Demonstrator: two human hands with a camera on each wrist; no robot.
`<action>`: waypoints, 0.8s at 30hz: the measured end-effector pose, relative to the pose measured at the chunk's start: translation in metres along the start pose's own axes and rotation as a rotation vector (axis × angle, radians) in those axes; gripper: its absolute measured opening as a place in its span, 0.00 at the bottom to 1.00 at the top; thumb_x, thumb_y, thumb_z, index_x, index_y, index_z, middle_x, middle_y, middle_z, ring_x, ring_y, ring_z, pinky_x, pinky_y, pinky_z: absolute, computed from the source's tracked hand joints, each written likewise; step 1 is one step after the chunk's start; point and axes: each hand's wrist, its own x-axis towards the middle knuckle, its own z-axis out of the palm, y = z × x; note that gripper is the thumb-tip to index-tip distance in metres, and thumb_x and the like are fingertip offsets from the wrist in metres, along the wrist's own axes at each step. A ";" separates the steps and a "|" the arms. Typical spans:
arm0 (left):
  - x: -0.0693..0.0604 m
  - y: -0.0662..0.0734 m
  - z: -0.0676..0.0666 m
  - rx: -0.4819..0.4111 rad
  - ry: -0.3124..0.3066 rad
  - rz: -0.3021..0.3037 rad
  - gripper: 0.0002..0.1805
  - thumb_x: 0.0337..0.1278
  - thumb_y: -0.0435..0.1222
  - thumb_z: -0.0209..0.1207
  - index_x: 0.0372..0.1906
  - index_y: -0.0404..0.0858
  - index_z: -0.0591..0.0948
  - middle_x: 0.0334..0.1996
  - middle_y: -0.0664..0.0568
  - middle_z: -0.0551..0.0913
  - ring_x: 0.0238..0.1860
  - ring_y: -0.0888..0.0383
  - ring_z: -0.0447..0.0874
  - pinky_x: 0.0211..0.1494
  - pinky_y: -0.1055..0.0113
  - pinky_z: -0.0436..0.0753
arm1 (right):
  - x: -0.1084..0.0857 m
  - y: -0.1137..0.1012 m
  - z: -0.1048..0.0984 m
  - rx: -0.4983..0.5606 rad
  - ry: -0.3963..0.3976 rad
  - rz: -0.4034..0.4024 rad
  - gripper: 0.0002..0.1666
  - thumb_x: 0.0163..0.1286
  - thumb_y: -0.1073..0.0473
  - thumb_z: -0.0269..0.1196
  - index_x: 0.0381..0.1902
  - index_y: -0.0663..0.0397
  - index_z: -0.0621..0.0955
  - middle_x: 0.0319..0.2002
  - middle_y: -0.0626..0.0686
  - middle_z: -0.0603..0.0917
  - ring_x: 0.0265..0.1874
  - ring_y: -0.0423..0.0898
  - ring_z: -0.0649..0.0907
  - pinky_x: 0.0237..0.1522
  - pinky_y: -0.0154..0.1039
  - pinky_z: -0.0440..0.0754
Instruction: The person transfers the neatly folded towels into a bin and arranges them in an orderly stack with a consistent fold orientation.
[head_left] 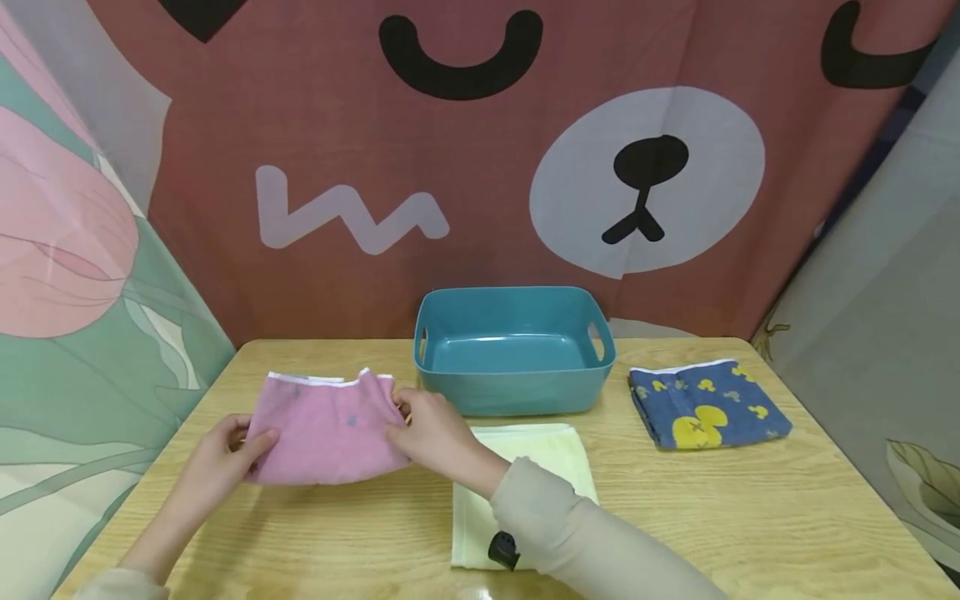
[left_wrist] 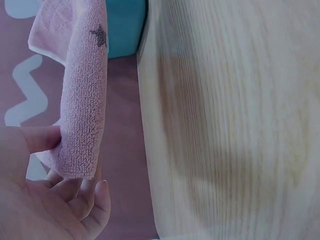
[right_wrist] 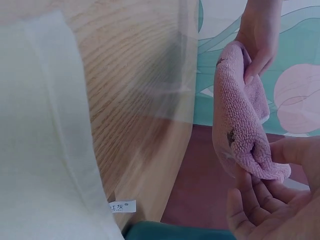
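Note:
A pink towel [head_left: 322, 429] with white edging and small grey stars is held up at the left of the table, folded over. My left hand [head_left: 225, 450] pinches its left end, thumb in front; the left wrist view shows the thumb and fingers on the towel [left_wrist: 82, 105]. At the other end, my right hand [head_left: 431, 429] grips the towel's right edge between thumb and fingers. In the right wrist view both hands hold the towel [right_wrist: 240, 115] above the table.
A teal basket [head_left: 517, 392] with side handles stands at the back middle. In front of it lies a folded pale yellow towel [head_left: 472, 500], partly under my right forearm. A folded blue towel [head_left: 708, 404] with yellow shapes lies at the right. Printed curtains hang behind.

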 end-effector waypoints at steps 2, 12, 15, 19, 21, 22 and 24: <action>-0.001 0.002 0.002 -0.013 -0.002 -0.002 0.25 0.72 0.39 0.56 0.58 0.21 0.67 0.45 0.33 0.82 0.33 0.70 0.78 0.33 0.70 0.82 | -0.003 0.000 -0.002 0.017 -0.001 0.004 0.05 0.58 0.65 0.65 0.29 0.53 0.78 0.28 0.45 0.82 0.26 0.37 0.78 0.25 0.29 0.76; -0.013 0.015 0.012 -0.051 0.047 0.030 0.19 0.72 0.33 0.55 0.56 0.22 0.67 0.39 0.39 0.83 0.30 0.66 0.77 0.30 0.70 0.81 | -0.026 0.002 -0.015 0.156 0.014 0.028 0.11 0.59 0.64 0.68 0.40 0.54 0.81 0.31 0.45 0.81 0.28 0.39 0.79 0.28 0.32 0.79; -0.016 0.019 0.015 -0.067 0.063 0.043 0.19 0.72 0.33 0.55 0.55 0.23 0.67 0.38 0.40 0.83 0.30 0.67 0.77 0.29 0.69 0.81 | -0.033 0.004 -0.020 0.171 0.028 0.032 0.13 0.59 0.64 0.69 0.42 0.55 0.81 0.33 0.45 0.82 0.30 0.39 0.79 0.28 0.33 0.79; -0.020 0.026 0.021 -0.093 0.076 0.077 0.18 0.71 0.34 0.56 0.55 0.24 0.69 0.38 0.41 0.83 0.29 0.66 0.77 0.29 0.69 0.81 | -0.040 0.008 -0.027 0.180 0.038 0.040 0.13 0.60 0.63 0.70 0.43 0.55 0.82 0.35 0.45 0.83 0.32 0.40 0.79 0.28 0.33 0.79; -0.021 0.029 0.023 -0.105 0.073 0.089 0.18 0.71 0.34 0.56 0.55 0.25 0.69 0.38 0.40 0.83 0.30 0.66 0.78 0.29 0.68 0.82 | -0.044 0.010 -0.031 0.189 0.038 0.038 0.13 0.60 0.63 0.69 0.43 0.55 0.82 0.37 0.45 0.84 0.33 0.41 0.80 0.27 0.34 0.79; -0.022 0.030 0.024 -0.112 0.065 0.092 0.19 0.71 0.34 0.56 0.56 0.25 0.69 0.39 0.39 0.83 0.30 0.65 0.78 0.30 0.68 0.82 | -0.046 0.011 -0.033 0.190 0.038 0.036 0.12 0.61 0.63 0.69 0.43 0.55 0.82 0.37 0.46 0.84 0.34 0.41 0.80 0.27 0.34 0.79; -0.023 0.032 0.026 -0.116 0.047 0.091 0.21 0.71 0.35 0.57 0.58 0.25 0.69 0.41 0.38 0.83 0.31 0.65 0.78 0.30 0.68 0.83 | -0.049 0.014 -0.036 0.190 0.040 0.027 0.12 0.61 0.63 0.69 0.43 0.55 0.82 0.38 0.46 0.84 0.34 0.42 0.80 0.27 0.34 0.79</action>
